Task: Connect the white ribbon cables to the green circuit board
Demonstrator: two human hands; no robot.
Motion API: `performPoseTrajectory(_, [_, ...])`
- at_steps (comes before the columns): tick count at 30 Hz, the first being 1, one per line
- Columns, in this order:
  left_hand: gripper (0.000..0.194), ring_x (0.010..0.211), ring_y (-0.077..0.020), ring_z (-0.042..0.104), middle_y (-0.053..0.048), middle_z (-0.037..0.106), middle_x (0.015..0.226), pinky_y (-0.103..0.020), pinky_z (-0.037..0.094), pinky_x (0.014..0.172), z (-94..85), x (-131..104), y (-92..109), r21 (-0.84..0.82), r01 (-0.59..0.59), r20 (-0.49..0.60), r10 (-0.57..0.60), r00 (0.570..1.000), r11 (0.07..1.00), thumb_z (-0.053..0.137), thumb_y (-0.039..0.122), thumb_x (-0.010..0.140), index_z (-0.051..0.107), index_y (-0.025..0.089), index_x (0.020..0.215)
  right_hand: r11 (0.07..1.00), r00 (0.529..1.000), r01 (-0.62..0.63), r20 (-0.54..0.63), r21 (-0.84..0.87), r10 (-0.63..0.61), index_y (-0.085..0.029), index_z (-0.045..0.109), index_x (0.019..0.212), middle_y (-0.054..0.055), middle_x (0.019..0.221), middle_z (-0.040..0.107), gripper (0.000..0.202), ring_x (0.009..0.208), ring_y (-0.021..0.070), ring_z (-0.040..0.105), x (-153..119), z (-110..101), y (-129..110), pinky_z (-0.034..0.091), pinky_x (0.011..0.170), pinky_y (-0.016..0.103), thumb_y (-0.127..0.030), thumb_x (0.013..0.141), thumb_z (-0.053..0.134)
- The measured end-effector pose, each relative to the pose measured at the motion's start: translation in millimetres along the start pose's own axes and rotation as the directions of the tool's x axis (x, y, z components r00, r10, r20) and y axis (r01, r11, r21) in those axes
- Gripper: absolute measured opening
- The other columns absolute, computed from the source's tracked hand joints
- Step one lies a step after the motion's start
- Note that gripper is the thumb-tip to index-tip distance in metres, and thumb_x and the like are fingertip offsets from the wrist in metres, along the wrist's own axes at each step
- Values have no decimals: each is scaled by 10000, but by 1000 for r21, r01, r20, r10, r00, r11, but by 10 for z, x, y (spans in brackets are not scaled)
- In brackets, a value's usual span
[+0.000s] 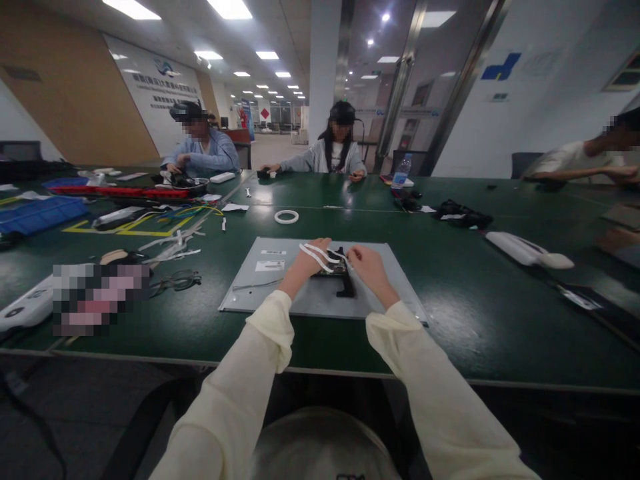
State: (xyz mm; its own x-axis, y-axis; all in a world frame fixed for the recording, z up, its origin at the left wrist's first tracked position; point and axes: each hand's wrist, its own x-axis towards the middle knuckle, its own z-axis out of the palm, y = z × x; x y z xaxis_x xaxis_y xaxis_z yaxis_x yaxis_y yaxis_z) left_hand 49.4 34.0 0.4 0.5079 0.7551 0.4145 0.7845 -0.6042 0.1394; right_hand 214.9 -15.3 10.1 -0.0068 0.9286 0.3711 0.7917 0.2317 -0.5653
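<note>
A grey flat panel [265, 300] lies on the green table in front of me. On its middle sits a black bracket [346, 287] with a small circuit board. My left hand [306, 263] is over the board's left side, its fingertips hidden, with white strips [317, 257] lying across its back. My right hand [367, 265] is closed at the board's right side, thumb and fingers pinched at the end of a thin white strip. A thin cable [257, 285] and white labels lie on the panel's left part.
A white tape ring [287, 217] lies beyond the panel. Glasses [177, 283], loose strips [173, 248] and a blue tray [45, 215] are at left. White devices [525, 250] and a bottle [401, 171] stand or lie right. Three people sit around the table.
</note>
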Motion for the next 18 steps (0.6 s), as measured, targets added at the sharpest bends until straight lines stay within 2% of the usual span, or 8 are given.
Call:
performPoseTrajectory(2, [356, 1057, -192, 535, -131, 591, 1126, -284, 386, 921, -59, -14, 7, 7, 22, -45, -22, 999, 1000, 412, 128, 824, 499, 95, 1168, 974, 1000, -13, 18, 228, 10, -165, 603, 749, 21, 659, 612, 299, 589, 115, 546, -8, 10, -63, 378, 598, 218, -347, 855, 390])
performPoseTrajectory(4, [354, 1048, -189, 537, -129, 601, 1098, -284, 386, 915, -108, -34, 7, 13, 70, -83, -69, 994, 997, 418, 130, 823, 501, 91, 1165, 912, 993, -72, 112, 404, 29, -150, 599, 740, 27, 630, 601, 370, 531, 106, 531, -23, 35, -131, 384, 546, 216, -420, 855, 373])
performPoseTrajectory(6, [349, 1014, -194, 548, -121, 611, 1064, -288, 398, 885, -142, -62, 1, 27, 127, -122, -123, 985, 991, 423, 141, 823, 505, 99, 1160, 856, 973, -152, 228, 493, 41, -134, 602, 739, 42, 632, 601, 445, 504, 100, 522, -45, 61, -192, 363, 484, 208, -490, 846, 359])
performPoseTrajectory(9, [315, 958, -204, 560, -111, 621, 1012, -303, 408, 843, -166, -106, -3, 70, 179, -152, -167, 974, 981, 414, 153, 829, 529, 114, 1120, 826, 951, -206, 307, 525, 42, -124, 618, 760, 58, 660, 614, 514, 503, 91, 518, -75, 91, -247, 329, 443, 196, -560, 826, 354])
performPoseTrajectory(14, [245, 924, -204, 554, -104, 616, 962, -303, 403, 814, -147, -125, 27, 110, 163, -115, -150, 982, 981, 439, 190, 832, 563, 134, 1036, 868, 969, -99, 246, 487, -27, -146, 608, 680, 29, 634, 607, 361, 519, 91, 503, -86, 118, -223, 336, 480, 198, -487, 752, 512])
performPoseTrajectory(18, [266, 966, -212, 533, -99, 606, 1007, -321, 384, 838, -140, -122, 14, 151, 191, -146, -169, 975, 970, 429, 183, 842, 545, 147, 1079, 820, 977, -111, 212, 562, -13, -147, 635, 705, 9, 599, 571, 282, 539, 96, 490, -60, 59, -204, 333, 495, 202, -418, 707, 558])
